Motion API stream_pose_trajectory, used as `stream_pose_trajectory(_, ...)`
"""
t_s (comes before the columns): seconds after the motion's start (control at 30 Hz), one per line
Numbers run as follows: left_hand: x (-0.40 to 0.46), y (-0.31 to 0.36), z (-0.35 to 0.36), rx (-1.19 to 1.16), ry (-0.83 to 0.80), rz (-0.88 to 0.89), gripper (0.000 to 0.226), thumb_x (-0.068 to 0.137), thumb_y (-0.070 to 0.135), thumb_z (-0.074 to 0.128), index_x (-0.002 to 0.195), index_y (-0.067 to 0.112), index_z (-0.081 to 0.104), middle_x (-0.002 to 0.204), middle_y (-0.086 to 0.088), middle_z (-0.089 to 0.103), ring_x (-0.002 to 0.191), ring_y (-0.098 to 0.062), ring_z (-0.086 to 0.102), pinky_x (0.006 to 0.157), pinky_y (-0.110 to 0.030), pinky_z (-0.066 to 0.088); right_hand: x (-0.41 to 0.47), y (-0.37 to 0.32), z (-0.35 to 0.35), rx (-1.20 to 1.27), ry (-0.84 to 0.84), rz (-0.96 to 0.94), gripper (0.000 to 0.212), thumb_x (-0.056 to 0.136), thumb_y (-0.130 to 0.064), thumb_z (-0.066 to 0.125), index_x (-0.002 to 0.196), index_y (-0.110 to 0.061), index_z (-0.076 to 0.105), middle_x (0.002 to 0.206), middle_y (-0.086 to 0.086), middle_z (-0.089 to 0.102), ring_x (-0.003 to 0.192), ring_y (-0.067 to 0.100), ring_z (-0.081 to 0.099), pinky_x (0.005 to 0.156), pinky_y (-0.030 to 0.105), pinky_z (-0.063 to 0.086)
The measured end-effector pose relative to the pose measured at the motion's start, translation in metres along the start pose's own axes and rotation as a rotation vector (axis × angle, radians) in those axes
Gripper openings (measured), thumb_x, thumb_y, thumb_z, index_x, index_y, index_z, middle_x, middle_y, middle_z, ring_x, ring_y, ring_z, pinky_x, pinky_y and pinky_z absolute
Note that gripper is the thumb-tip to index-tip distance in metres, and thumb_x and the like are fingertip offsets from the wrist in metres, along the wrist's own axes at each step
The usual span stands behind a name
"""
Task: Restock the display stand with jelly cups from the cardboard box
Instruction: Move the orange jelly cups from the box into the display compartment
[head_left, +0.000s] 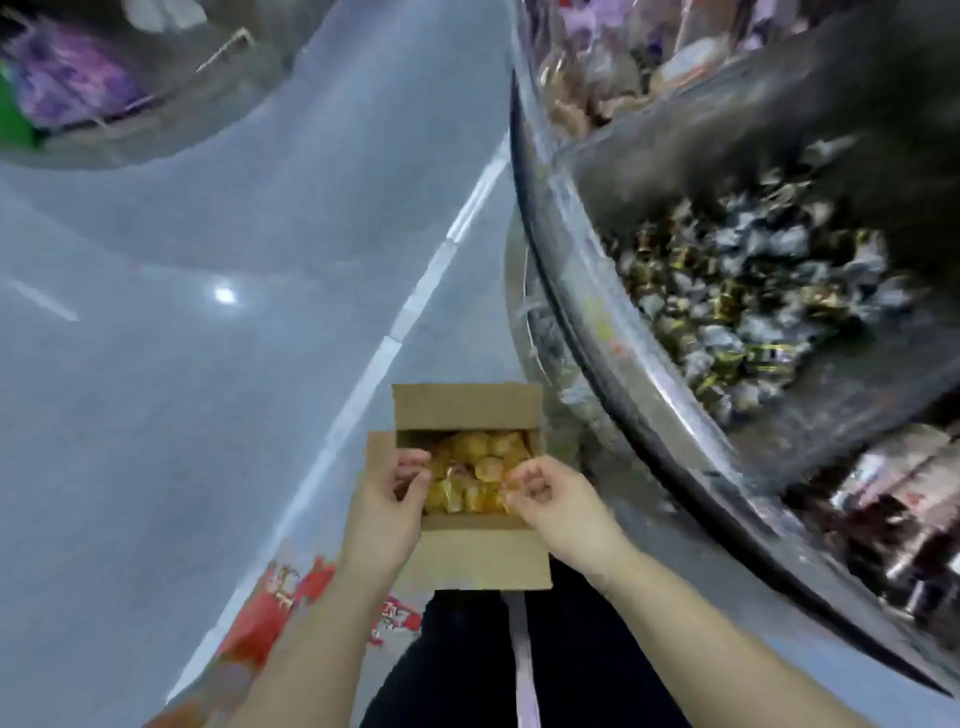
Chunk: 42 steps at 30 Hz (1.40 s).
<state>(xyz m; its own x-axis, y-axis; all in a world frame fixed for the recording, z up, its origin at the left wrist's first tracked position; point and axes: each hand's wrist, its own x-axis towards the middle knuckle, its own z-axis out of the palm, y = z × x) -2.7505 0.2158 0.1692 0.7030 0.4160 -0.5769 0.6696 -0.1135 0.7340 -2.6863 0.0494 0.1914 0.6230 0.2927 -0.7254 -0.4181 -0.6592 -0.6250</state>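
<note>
Grey polished floor (182, 389) occupies the left side. Left hand (387, 501) curls over the left edge of the open brown cardboard box (470, 551); whether its grip holds a cup cannot be told. Yellow-orange jelly cups (475, 470) fill the box, which sits on the floor in front of the person's dark trousers (467, 660). Right hand (558, 499) reaches in from the right edge, fingers curled, grip pinching one jelly cup. Curved clear-walled display stand (597, 332) rises just right of the box, holding dark and silver wrapped sweets (737, 291).
</note>
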Motion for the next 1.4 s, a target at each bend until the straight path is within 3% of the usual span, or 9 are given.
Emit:
stream_pose_trajectory(0.2, 0.080, -0.180, 0.054, 0.263, -0.167, -0.224, 0.024, 0.086, 0.007, 0.057, 0.111, 0.007, 0.059, 0.098, -0.003, 0.064, 0.103, -0.024, 0.061, 0.080, -0.020, 0.039, 0.156, 0.138, 0.081, -0.432, -0.107, 0.196, 0.020, 0.086, -0.015, 0.059, 0.105, -0.012, 0.061, 0.097, 0.012, 0.062, 0.093, 0.024, 0.058, 0.069, 0.026, 0.037)
stream_pose_trajectory(0.37, 0.168, -0.263, 0.110, 0.597, -0.168, -0.063, 0.035, 0.087, 0.021, 0.057, 0.120, 0.008, 0.055, 0.119, -0.014, 0.061, 0.114, -0.030, 0.052, 0.096, -0.032, 0.038, 0.272, 0.210, 0.121, -0.873, -0.094, 0.026, 0.047, 0.086, -0.026, 0.060, 0.128, -0.011, 0.046, 0.129, 0.017, 0.050, 0.121, 0.034, 0.046, 0.100, 0.036, 0.041)
stream_pose_trajectory(0.53, 0.227, -0.301, 0.144, 1.073, -0.187, -0.025, 0.054, 0.083, 0.059, 0.052, 0.110, 0.013, 0.060, 0.115, -0.014, 0.059, 0.111, -0.032, 0.050, 0.092, -0.039, 0.041, 0.320, 0.256, 0.163, -1.198, -0.063, -0.077, 0.049, 0.091, -0.029, 0.051, 0.134, -0.008, 0.037, 0.138, 0.013, 0.041, 0.133, 0.033, 0.027, 0.107, 0.040, 0.029)
stream_pose_trajectory(0.7, 0.230, -0.311, 0.155, 1.218, -0.282, 0.027, 0.058, 0.085, 0.059, 0.050, 0.129, 0.023, 0.043, 0.117, -0.013, 0.059, 0.119, -0.034, 0.044, 0.098, -0.041, 0.037, 0.318, 0.269, 0.165, -0.982, 0.088, -0.210, 0.039, 0.085, -0.023, 0.058, 0.122, -0.015, 0.047, 0.130, 0.009, 0.047, 0.126, 0.028, 0.035, 0.106, 0.037, 0.029)
stream_pose_trajectory(0.8, 0.219, -0.307, 0.151, 1.058, -0.306, 0.026, 0.061, 0.082, 0.049, 0.060, 0.130, 0.020, 0.038, 0.119, -0.016, 0.057, 0.120, -0.036, 0.044, 0.099, -0.042, 0.036, 0.296, 0.263, 0.155, -0.740, 0.002, -0.291, 0.036, 0.079, -0.016, 0.063, 0.113, -0.017, 0.051, 0.121, 0.009, 0.048, 0.118, 0.029, 0.043, 0.097, 0.037, 0.036)
stream_pose_trajectory(0.93, 0.185, -0.274, 0.135, 0.419, -0.077, 0.040, 0.054, 0.068, 0.021, 0.076, 0.112, 0.016, 0.045, 0.111, -0.006, 0.051, 0.097, -0.024, 0.055, 0.075, -0.028, 0.042, 0.248, 0.234, 0.143, -0.331, 0.058, -0.196, 0.050, 0.068, -0.008, 0.068, 0.114, -0.019, 0.053, 0.116, 0.004, 0.049, 0.103, 0.026, 0.056, 0.082, 0.028, 0.045)
stream_pose_trajectory(1.1, 0.111, -0.165, 0.085, -0.109, 0.084, -0.034, 0.062, 0.063, 0.003, 0.079, 0.113, 0.019, 0.047, 0.110, 0.001, 0.058, 0.099, -0.014, 0.059, 0.084, -0.029, 0.049, 0.153, 0.133, 0.108, 0.035, 0.215, -0.132, 0.073, 0.061, -0.019, 0.071, 0.129, -0.018, 0.046, 0.118, 0.000, 0.057, 0.107, 0.013, 0.054, 0.091, 0.019, 0.041)
stream_pose_trajectory(1.3, 0.005, 0.023, -0.008, -0.323, 0.009, 0.263, 0.049, 0.062, 0.001, 0.070, 0.103, 0.023, 0.052, 0.083, 0.023, 0.067, 0.068, 0.009, 0.061, 0.056, -0.006, 0.046, 0.005, -0.031, 0.038, 0.265, 0.359, -0.344, 0.070, 0.067, -0.006, 0.076, 0.121, -0.036, 0.045, 0.104, -0.021, 0.059, 0.097, -0.006, 0.058, 0.085, 0.010, 0.044)
stream_pose_trajectory(1.4, -0.043, 0.116, -0.034, -0.326, -0.075, 0.449, 0.052, 0.064, 0.004, 0.070, 0.106, 0.029, 0.053, 0.093, 0.022, 0.065, 0.080, 0.006, 0.062, 0.067, -0.007, 0.046, -0.068, -0.096, -0.011, 0.348, 0.441, -0.486, 0.066, 0.066, -0.016, 0.077, 0.114, -0.045, 0.042, 0.111, -0.021, 0.058, 0.103, -0.007, 0.057, 0.090, 0.012, 0.044)
